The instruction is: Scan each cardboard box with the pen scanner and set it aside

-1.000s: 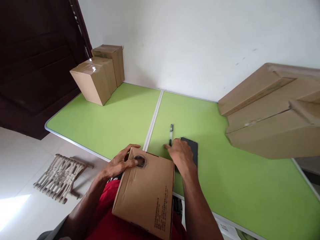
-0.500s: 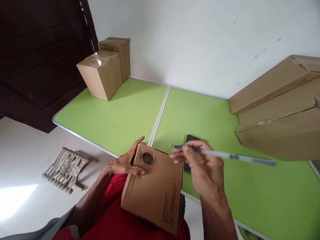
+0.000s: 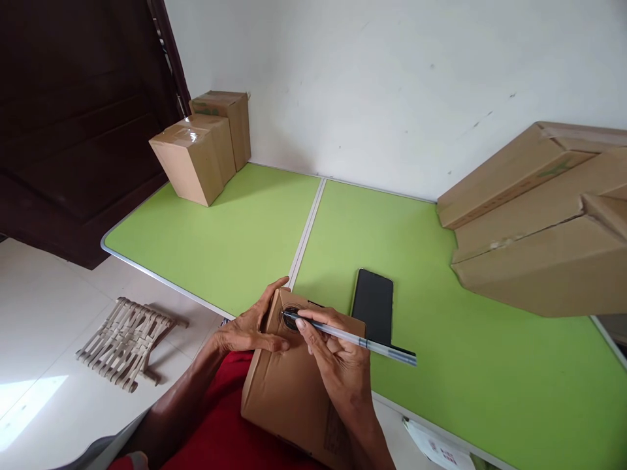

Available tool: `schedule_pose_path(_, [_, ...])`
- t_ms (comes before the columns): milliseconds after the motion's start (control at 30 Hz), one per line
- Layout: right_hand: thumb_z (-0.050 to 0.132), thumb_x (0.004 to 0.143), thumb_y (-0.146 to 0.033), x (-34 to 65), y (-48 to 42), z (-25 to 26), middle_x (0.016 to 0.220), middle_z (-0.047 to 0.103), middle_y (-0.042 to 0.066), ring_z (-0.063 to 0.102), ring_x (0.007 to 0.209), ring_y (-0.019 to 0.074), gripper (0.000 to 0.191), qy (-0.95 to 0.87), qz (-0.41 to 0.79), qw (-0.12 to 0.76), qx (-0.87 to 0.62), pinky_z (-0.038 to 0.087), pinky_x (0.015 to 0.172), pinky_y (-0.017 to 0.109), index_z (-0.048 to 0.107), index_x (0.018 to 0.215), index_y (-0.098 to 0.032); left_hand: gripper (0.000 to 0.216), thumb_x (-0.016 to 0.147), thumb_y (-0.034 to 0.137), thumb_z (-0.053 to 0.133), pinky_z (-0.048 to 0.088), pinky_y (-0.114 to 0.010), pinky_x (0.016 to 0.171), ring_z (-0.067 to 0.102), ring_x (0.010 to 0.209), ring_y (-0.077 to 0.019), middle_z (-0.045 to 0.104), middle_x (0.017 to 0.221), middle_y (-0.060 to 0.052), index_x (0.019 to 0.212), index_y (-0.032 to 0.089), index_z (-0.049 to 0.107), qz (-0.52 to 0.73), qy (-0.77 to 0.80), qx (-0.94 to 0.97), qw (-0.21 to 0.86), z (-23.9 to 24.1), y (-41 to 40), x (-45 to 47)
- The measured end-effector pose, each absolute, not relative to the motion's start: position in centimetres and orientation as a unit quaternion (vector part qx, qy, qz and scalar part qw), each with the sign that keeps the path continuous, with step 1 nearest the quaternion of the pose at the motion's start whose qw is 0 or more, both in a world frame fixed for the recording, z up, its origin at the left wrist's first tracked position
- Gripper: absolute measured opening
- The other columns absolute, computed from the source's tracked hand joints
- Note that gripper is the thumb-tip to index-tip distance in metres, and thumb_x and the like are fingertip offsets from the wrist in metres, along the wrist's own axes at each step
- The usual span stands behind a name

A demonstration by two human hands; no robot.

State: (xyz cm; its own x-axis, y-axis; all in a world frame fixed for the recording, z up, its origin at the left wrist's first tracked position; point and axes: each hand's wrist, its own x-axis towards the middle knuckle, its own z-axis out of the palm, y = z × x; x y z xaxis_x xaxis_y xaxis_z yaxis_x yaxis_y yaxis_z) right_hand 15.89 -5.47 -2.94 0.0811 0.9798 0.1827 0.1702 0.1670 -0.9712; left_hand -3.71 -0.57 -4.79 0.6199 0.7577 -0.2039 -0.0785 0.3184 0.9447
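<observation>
Steadying the cardboard box (image 3: 287, 385) by its left side, the left hand (image 3: 252, 331) is spread in a broad clasp, thumb lying on the top face and fingers over the far corner. The right hand (image 3: 340, 365) is closed narrowly round a slim pen (image 3: 343, 335), pinched between thumb and fingers, its point at the left rim of a round dark hole (image 3: 292, 318); whether the point touches the card cannot be told. The box lies tilted over the person's lap, its far end at the near edge of the counter (image 3: 220, 254).

It looks light and probably hollow, stiff along its folds but likely to dent around the cut hole, so the folded edges seem the best place to take hold. Its matt brown card should give decent grip. The pen, straight, smooth and partly see-through, looks very light and could slip if held loosely.

Beside the box lies a flat, glossy black phone (image 3: 372, 303), probably slick and breakable, best lifted by its sides. The counter is smooth green with a pale metal rim. At its far left stand 2 taped cartons (image 3: 193, 156); bigger creased cartons (image 3: 533, 241) fill the right.
</observation>
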Motion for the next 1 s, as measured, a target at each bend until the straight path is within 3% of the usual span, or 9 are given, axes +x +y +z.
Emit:
schedule_pose_path(200, [0.068,0.102,-0.03,15.9,-5.3,-2.9,0.107,0.077,0.006,0.074,0.105,0.0226,0.011,-0.597,0.368,0.499,-0.508,0.06,0.092,0.036,0.076,0.107,-0.026,0.124,0.076,0.023,0.086,0.06,-0.033,0.08,0.07,0.108,-0.0268,0.064,0.129,-0.01,0.172,0.034,0.008,0.278,0.33,0.502,0.749,-4.4,-0.6,-3.8])
schedule_pose_path(367, [0.067,0.101,-0.035,17.0,-5.5,-2.0,0.093,0.075,0.004,0.072,0.083,0.0189,0.014,-0.625,0.384,0.451,-0.509,0.057,0.069,0.027,0.075,0.098,-0.024,0.121,0.08,0.019,0.084,0.061,-0.032,0.082,0.067,0.114,-0.0263,0.057,0.141,-0.012,0.171,0.037,0.007,0.266,0.313,0.508,0.757,-4.6,-0.5,-3.9])
schedule_pose_path(533, [0.065,0.099,-0.051,19.2,-4.5,-1.3,0.062,0.06,-0.002,0.055,0.051,0.0141,0.031,-0.587,0.377,0.409,-0.588,0.043,0.047,0.025,0.068,0.089,-0.021,0.121,0.08,0.024,0.087,0.056,-0.044,0.106,0.057,0.138,-0.0352,0.049,0.154,-0.015,0.171,0.033,0.008,0.275,0.302,0.516,0.753,-4.8,-0.3,-4.1])
schedule_pose_path(700, [0.057,0.093,-0.074,20.8,1.1,-0.8,0.075,0.068,0.004,0.065,0.058,0.0183,0.054,-0.537,0.401,0.412,-0.617,0.048,0.045,0.027,0.061,0.1,-0.02,0.121,0.079,0.027,0.087,0.047,-0.052,0.118,0.051,0.146,-0.0385,0.047,0.16,-0.016,0.171,0.031,0.009,0.281,0.302,0.522,0.746,-4.9,-0.4,-4.2])
schedule_pose_path(767, [0.058,0.096,-0.071,21.1,4.0,-1.2,0.08,0.07,0.004,0.067,0.061,0.0173,0.05,-0.528,0.378,0.393,-0.651,0.049,0.047,0.027,0.06,0.097,-0.021,0.121,0.076,0.029,0.089,0.046,-0.051,0.119,0.052,0.146,-0.04,0.045,0.163,-0.014,0.171,0.031,0.014,0.299,0.319,0.517,0.736,-5.1,-0.6,-4.1])
schedule_pose_path(900, [0.067,0.102,-0.039,21.6,8.3,-2.8,0.067,0.064,-0.001,0.06,0.051,0.0118,0.032,-0.516,0.328,0.281,-0.739,0.049,0.05,0.025,0.058,0.079,-0.019,0.114,0.074,0.031,0.09,0.047,-0.048,0.119,0.053,0.145,-0.042,0.044,0.166,-0.009,0.169,0.035,0.027,0.333,0.335,0.499,0.727,-5.4,-0.9,-4.0])
schedule_pose_path(1000, [0.072,0.102,-0.03,21.7,9.7,-3.8,0.072,0.065,-0.003,0.061,0.056,0.0102,0.023,-0.515,0.324,0.166,-0.776,0.054,0.057,0.025,0.065,0.085,-0.015,0.116,0.077,0.03,0.088,0.042,-0.051,0.124,0.049,0.149,-0.0403,0.04,0.168,-0.011,0.17,0.035,0.02,0.307,0.32,0.513,0.735,-5.5,-0.7,-4.3])
